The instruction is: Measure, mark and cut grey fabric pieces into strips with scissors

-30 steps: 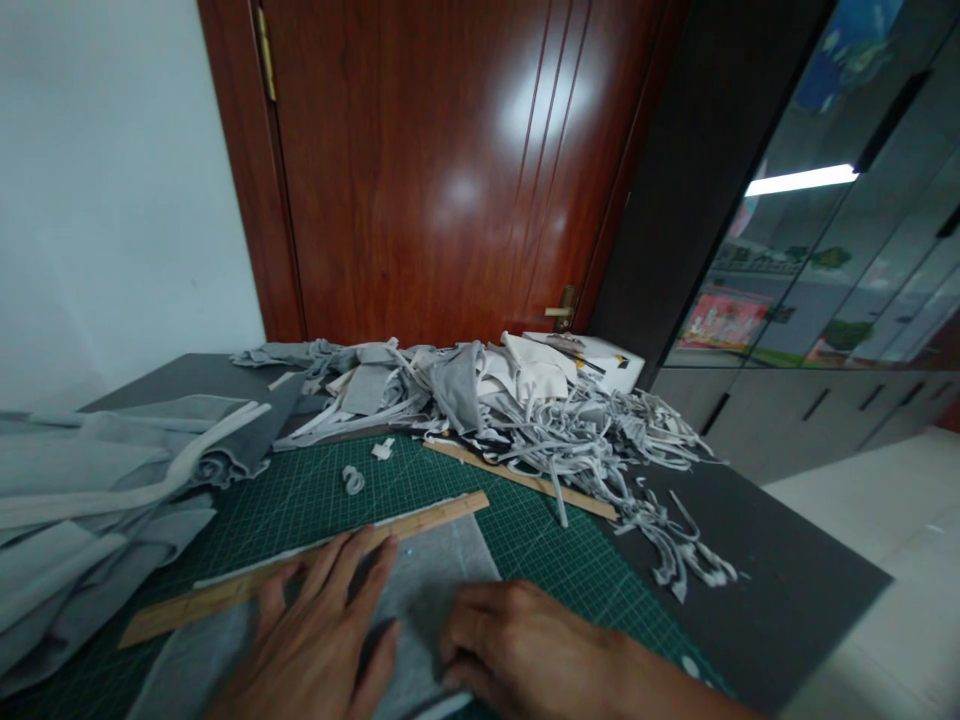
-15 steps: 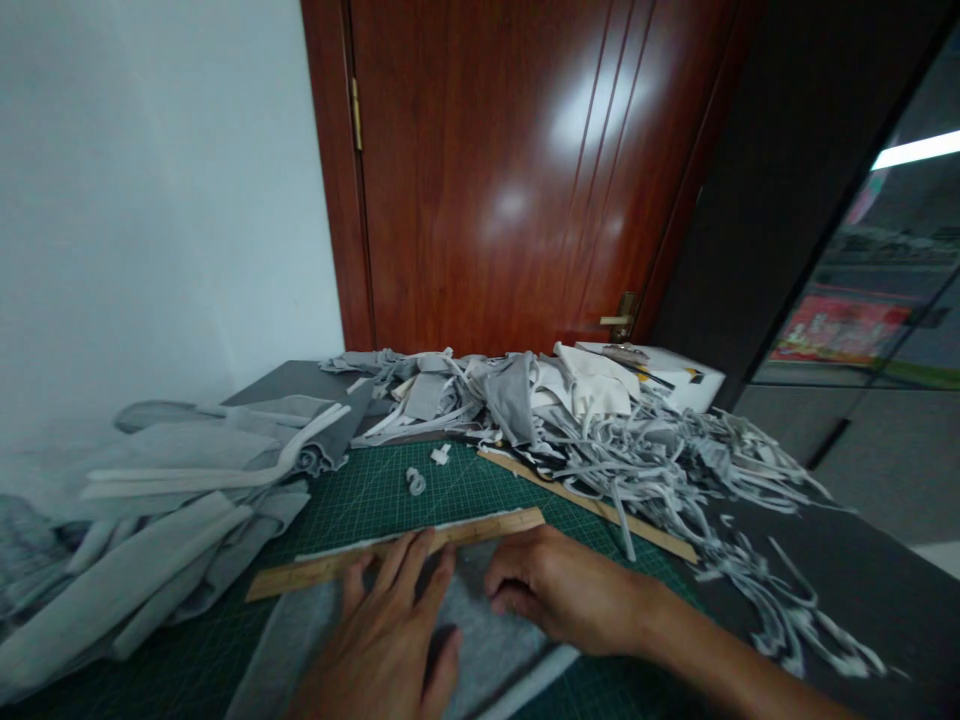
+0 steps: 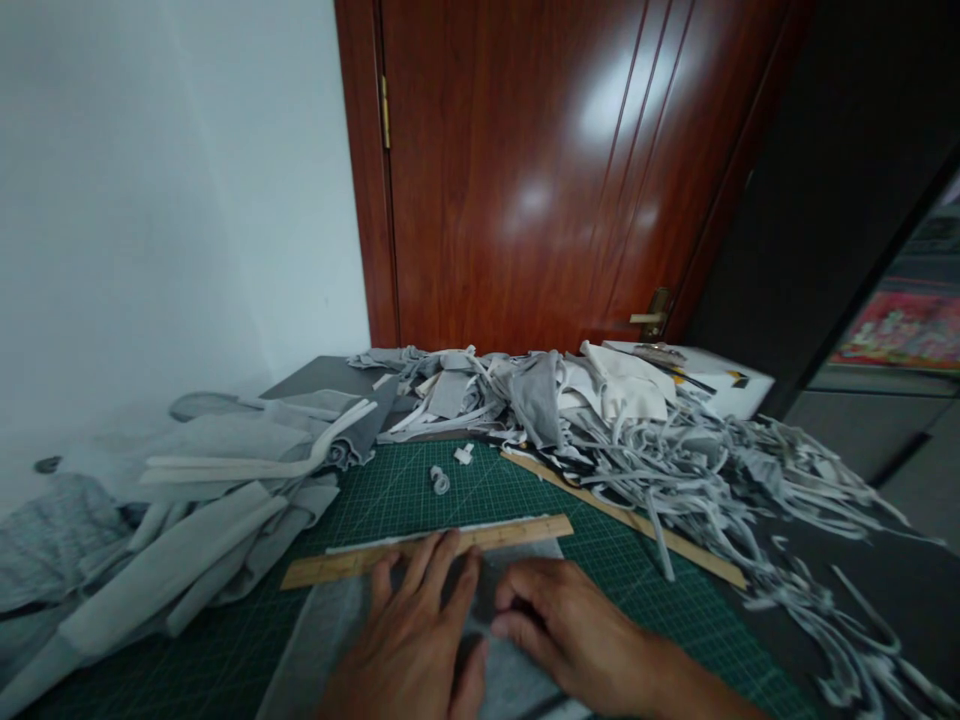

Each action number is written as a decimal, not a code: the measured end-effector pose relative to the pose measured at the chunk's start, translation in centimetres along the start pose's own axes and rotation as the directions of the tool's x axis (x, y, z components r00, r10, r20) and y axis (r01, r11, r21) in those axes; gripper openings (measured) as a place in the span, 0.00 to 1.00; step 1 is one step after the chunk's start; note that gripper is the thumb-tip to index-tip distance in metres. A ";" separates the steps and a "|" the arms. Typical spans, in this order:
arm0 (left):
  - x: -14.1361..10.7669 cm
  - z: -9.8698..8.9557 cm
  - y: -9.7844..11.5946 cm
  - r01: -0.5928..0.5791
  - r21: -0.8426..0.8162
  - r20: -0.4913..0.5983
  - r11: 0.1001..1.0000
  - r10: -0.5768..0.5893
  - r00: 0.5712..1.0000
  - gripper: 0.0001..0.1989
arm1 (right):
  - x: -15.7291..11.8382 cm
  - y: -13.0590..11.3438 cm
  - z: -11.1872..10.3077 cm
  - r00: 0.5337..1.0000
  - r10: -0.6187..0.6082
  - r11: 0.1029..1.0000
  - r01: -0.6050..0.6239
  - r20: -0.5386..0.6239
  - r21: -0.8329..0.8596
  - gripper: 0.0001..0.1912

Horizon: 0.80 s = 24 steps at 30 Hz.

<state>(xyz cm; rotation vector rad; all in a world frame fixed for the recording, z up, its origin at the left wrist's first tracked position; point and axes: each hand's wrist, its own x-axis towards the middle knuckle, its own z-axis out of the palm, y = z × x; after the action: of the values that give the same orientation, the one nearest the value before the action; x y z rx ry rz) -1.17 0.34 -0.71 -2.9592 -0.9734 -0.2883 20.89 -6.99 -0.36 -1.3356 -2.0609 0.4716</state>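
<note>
A wooden door [image 3: 525,200] stands behind a dark grey tabletop [image 3: 319,376]. The green cutting mat [image 3: 397,508] covers the near part of the tabletop; its printed grid presumably serves as a reference for alignment. A heap of grey fabric strips [image 3: 675,460] lies across the far and right side, and folded grey cloth [image 3: 225,440] lies at the left. This layout appears to leave the middle of the mat available as a working surface.

The grey fabric panel [image 3: 326,625] lies flat on the mat, directly in front of the person and partly under both hands. The left hand [image 3: 416,635] is spread, fingers apart, with its fingertips on the wooden ruler [image 3: 521,533] and its palm over the panel; this grip likely prevents slippage. The right hand [image 3: 574,630] is curled above the panel, beside the left; whether its fingers clamp anything cannot be told.

The ruler lies across the panel near its far edge, so that a narrow pale margin projects beyond it. A rolled scrap [image 3: 439,481] and a smaller white scrap [image 3: 463,455] lie beyond the ruler, apart from it.
</note>
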 end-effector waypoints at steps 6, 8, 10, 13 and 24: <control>-0.3 -2.0 1.4 0.061 -0.054 0.071 0.997 -0.057 0.996 0.31 | 0.1 0.1 0.4 0.999 0.006 1.000 -0.007 -0.035 -0.013 0.06; -0.5 -2.6 1.8 0.068 -0.079 0.058 0.995 -0.064 0.996 0.30 | 0.1 0.0 0.6 0.999 0.021 1.000 -0.022 -0.040 -0.017 0.06; -0.8 -2.7 2.0 0.042 -0.100 -0.003 0.994 -0.042 0.999 0.28 | 0.1 0.1 0.8 0.998 0.035 0.999 -0.037 -0.046 -0.035 0.08; -1.2 -2.3 2.0 -0.004 -0.108 -0.095 0.994 -0.006 0.995 0.26 | -0.1 0.5 1.0 0.997 0.048 0.996 -0.052 -0.053 -0.075 0.09; -1.7 -2.9 2.4 -0.051 -0.022 -0.058 0.998 0.050 0.997 0.26 | -0.9 1.0 1.2 0.995 0.030 0.981 -0.047 -0.095 -0.190 0.12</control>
<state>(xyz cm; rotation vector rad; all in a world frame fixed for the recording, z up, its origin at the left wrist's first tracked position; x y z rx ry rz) -1.58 -2.76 1.91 -2.9728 -0.8941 -0.3844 21.00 -7.31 -2.09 -1.4827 -2.0490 0.2270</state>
